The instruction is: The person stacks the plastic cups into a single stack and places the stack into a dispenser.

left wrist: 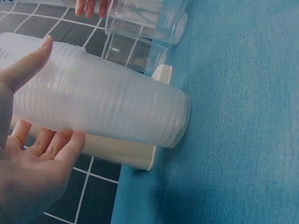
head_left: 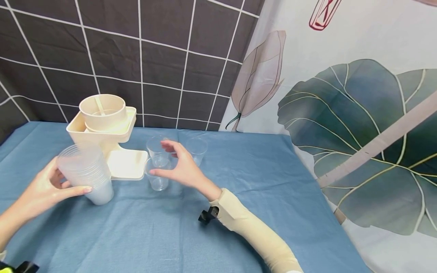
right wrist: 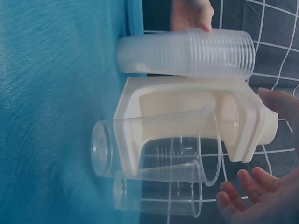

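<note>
While the left hand point(head_left: 46, 189) holds a stack point(head_left: 87, 172) of clear cups, thumb along one side and fingers curled round the other, the right hand point(head_left: 183, 167) reaches among the single cups with its thumb and fingers spread wide. They hold nothing; whether a fingertip brushes a rim, I cannot tell. On the left of the table, the stack is in front of the cream stand point(head_left: 124, 132), rims up, its foot down by the blue cloth point(head_left: 252, 167); I cannot tell if it touches. Just right of the stand's plate point(head_left: 126, 163) is the front cup point(head_left: 159, 184), upright, with a back cup point(head_left: 154, 144) behind it and a third cup point(head_left: 198, 147) farther right. A dark wall point(head_left: 164, 64) with white lines rises behind, and a leaf-printed curtain point(head_left: 365, 113) hangs to the right.
</note>
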Available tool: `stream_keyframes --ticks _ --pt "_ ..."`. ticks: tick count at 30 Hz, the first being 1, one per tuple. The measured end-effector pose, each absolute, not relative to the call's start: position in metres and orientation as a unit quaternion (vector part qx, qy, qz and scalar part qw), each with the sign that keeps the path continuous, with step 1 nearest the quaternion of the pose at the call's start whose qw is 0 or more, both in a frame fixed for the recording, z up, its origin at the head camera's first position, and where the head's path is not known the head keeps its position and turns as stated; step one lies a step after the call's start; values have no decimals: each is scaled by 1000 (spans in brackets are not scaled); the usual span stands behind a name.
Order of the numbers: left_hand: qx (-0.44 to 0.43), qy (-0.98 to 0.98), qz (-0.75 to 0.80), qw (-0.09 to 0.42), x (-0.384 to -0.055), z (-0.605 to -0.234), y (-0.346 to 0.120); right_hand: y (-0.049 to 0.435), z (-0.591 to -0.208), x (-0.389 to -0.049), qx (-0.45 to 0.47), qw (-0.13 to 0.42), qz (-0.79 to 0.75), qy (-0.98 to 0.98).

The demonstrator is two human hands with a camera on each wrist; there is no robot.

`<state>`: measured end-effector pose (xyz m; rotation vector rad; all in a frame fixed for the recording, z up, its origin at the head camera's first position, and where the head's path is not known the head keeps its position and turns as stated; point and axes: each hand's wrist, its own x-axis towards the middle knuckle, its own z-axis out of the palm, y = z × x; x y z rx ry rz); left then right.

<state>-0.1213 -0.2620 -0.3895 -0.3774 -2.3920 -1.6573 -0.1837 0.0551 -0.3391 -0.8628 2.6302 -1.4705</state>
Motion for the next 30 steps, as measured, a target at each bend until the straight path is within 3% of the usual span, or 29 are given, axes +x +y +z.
stream_keyframes --ticks 30 --pt "-132 -800 -577 102 -120 -388 -261 69 -372 -193 -252 103 -535 800"
